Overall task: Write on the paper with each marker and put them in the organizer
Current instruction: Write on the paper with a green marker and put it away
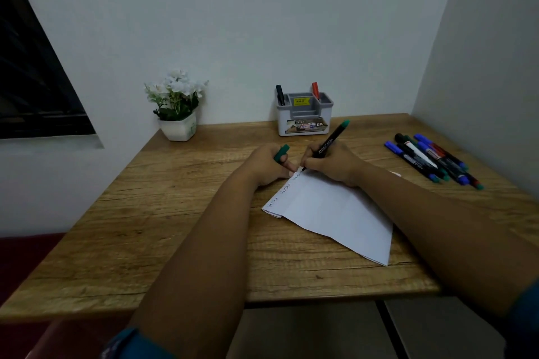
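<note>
Wood table (pixel 180 230), paper (pixel 335 210), organizer (pixel 303 122), markers (pixel 431 160), flower pot (pixel 178 128)

**What the head view is not showing clearly**

The right hand (pixel 329 165) is covering the lower barrel of the green marker (pixel 331 140), so only its tip is peeking out at the paper (pixel 335 213). The left hand (pixel 269 166) is hiding most of the green cap (pixel 281 152). The words along the paper's edge are staying too small to read. The organizer (pixel 304 116) is concealing the lower halves of the black marker (pixel 280 95) and red marker (pixel 315 90). Both sleeves are being cut off by the bottom edge.
</note>
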